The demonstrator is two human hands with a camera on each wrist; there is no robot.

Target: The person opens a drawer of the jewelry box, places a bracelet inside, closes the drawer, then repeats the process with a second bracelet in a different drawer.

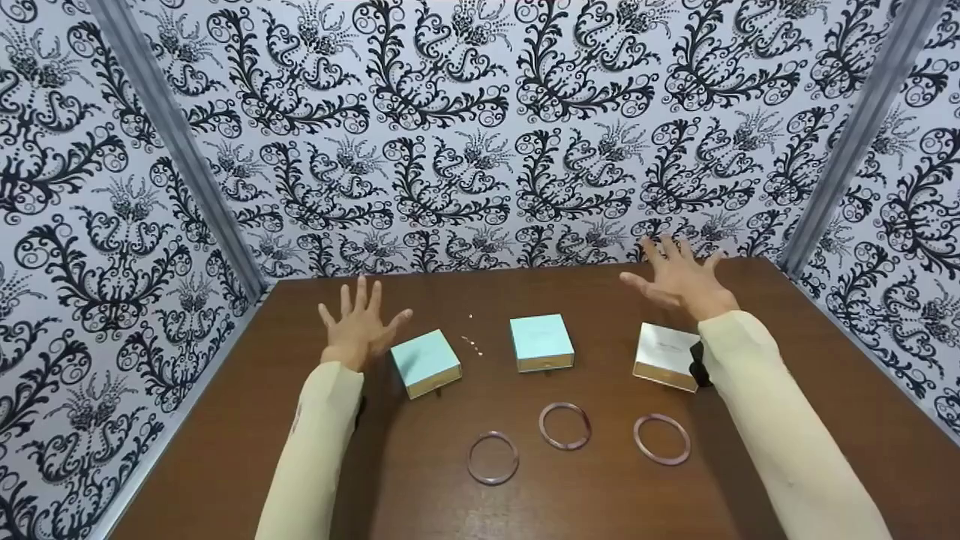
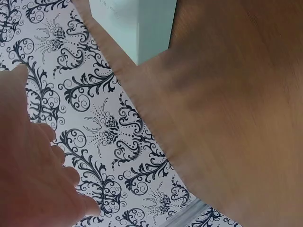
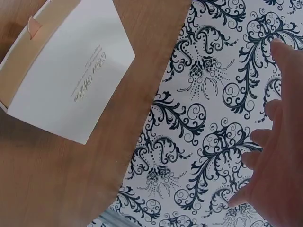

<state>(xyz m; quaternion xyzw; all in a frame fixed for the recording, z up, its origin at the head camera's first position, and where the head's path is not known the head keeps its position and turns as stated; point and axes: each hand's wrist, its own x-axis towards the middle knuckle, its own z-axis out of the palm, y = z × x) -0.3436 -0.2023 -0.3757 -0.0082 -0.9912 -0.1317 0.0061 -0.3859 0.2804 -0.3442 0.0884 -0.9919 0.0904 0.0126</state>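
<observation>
White gift box (image 1: 664, 352) sits on bench (image 1: 585, 495) near right hand (image 1: 679, 281); left mint gift box (image 1: 426, 364) just beside left hand (image 1: 358, 330). Both splayed, empty. Best grip: opposite box sides, clear of bangles (image 1: 568, 448).

smooth wood grain across the tabletop (image 1: 442, 510), and it's catching a soft sheen! matt, papery card on the boxes (image 1: 542, 337); the rings (image 1: 570, 447) look polished, glossy; sleeves (image 1: 319, 431) in soft, dull cloth; flat, papery patterned walls (image 1: 465, 135), greyish metal-looking strips (image 1: 184, 150).
</observation>
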